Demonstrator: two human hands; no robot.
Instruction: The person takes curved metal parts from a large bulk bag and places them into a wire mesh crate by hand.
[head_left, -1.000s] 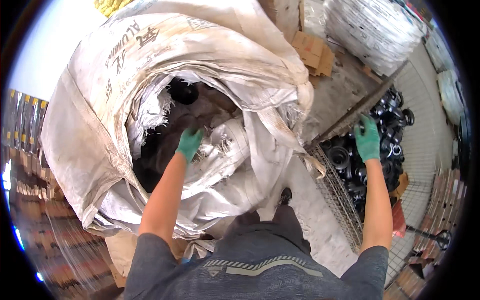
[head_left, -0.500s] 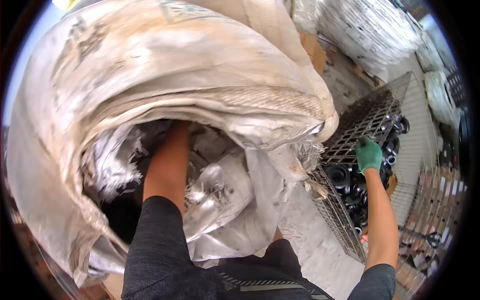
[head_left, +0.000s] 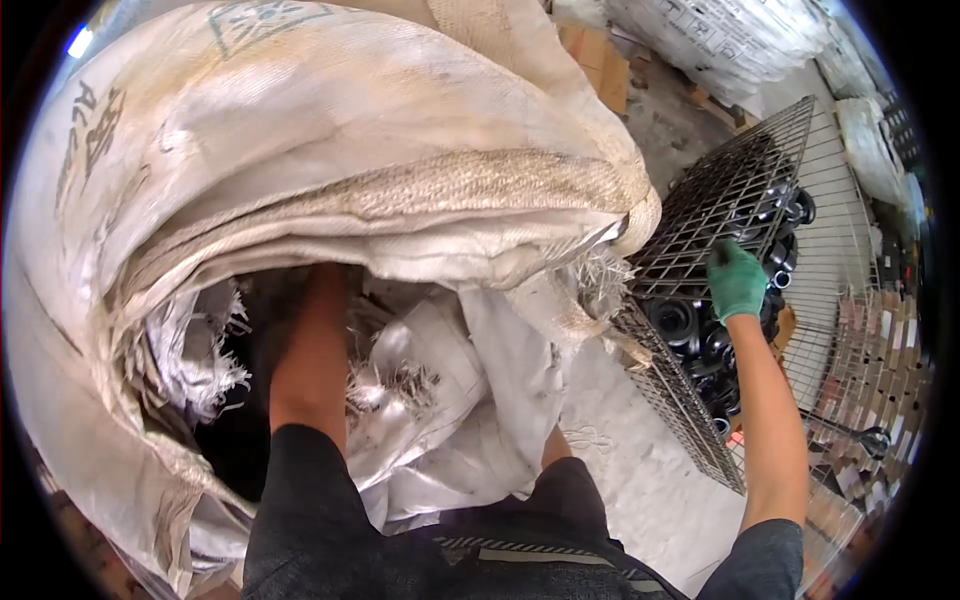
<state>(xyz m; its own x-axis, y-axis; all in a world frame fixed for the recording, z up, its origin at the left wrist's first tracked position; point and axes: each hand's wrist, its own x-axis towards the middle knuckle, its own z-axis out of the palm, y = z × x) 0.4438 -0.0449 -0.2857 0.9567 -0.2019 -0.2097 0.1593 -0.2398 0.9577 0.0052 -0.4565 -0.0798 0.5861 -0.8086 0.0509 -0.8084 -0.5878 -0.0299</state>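
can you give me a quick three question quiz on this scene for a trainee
1. True or false: the left hand is in plain view.
2. What does the right hand rest on? A) wire cage B) cardboard box C) floor
3. Fill in: the left forearm reaches into the big white woven ____.

Key: 1 false, it is hidden inside the sack. 2 A, above the black round parts. 3 sack.

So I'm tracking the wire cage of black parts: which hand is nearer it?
Right. The right hand rests at the wire cage; the left hand is hidden deep inside the big woven sack.
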